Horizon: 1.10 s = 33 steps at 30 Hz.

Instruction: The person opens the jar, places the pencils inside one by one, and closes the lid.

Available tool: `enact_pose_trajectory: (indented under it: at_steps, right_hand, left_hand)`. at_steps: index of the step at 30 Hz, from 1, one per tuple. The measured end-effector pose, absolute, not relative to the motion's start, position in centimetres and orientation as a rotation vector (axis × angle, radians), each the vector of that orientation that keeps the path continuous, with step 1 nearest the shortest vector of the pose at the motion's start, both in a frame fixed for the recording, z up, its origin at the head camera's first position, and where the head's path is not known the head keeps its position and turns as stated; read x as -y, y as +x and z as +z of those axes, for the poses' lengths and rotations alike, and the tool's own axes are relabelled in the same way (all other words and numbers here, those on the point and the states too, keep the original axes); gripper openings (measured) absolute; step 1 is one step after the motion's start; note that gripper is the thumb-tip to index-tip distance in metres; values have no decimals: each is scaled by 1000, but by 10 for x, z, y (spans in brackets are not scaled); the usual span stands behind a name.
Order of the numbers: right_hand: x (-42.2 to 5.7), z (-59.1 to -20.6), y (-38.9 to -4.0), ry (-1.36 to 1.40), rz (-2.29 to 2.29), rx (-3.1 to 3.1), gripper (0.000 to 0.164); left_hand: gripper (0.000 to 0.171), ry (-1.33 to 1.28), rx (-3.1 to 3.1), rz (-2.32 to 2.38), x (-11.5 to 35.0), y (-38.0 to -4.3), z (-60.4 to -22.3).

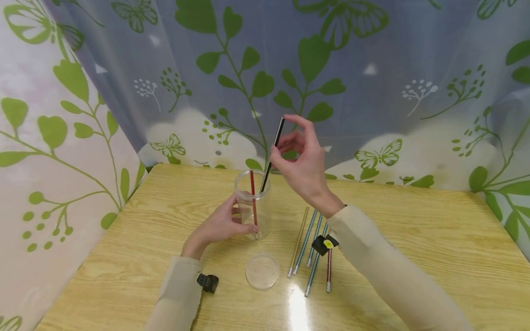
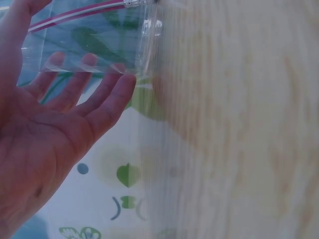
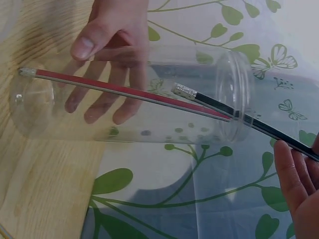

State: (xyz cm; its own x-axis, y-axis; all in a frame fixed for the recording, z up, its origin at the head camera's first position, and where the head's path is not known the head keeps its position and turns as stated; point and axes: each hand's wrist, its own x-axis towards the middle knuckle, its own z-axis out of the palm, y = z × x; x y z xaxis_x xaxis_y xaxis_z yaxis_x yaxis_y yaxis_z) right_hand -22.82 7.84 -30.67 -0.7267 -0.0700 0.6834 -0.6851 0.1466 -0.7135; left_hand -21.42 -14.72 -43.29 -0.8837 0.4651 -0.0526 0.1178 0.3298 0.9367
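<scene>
A: What does the right hand [image 1: 305, 166] have?
B: The black pencil [image 1: 279, 131], in a narrow pinch. It's slim and straight, with a pale stripe along its length and a ribbed silver collar at the lower end.
A: Where is it exactly?
B: Collar end down inside the jar [image 1: 265, 216], well above its floor, with the upper part sticking out and leaning right.
A: And the jar?
B: Clear, tall, open and upright. The left hand [image 1: 217, 225] holds it from the left, thumb on the near side, fingers behind.
A: Anything else inside?
B: A red pencil [image 3: 124, 92], grey-striped, slanting, its silver-collared end at the bottom.
A: What lies on the table [image 1: 124, 276]?
B: The round, clear lid [image 1: 262, 272], just nearer than the jar. Right of it, a gold pencil [image 1: 299, 241], teal pencils [image 1: 305, 242] and a dark red one [image 1: 329, 271], collars towards the near side.
</scene>
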Motion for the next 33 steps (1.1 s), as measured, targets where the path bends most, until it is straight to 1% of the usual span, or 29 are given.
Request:
enact_pose_trajectory:
  at_steps: [4, 18, 27, 33]
  right_hand:
    - [-78, -313, -227, 711, 1569, 2001, 62]
    - [-76, -331, -223, 809, 1455, 2155, 58]
    - [-74, -343, -222, 874, 1298, 2217, 48]
    - [-73, -344, -220, 888, 1239, 2251, 35]
  left_hand:
    - [81, 521, -2294, 1567, 148, -215, -433]
    - [78, 531, -2304, 1540, 149, -215, -434]
    - [80, 526, -2274, 1551, 149, -216, -432]
    - [79, 525, -2261, 1568, 148, -216, -432]
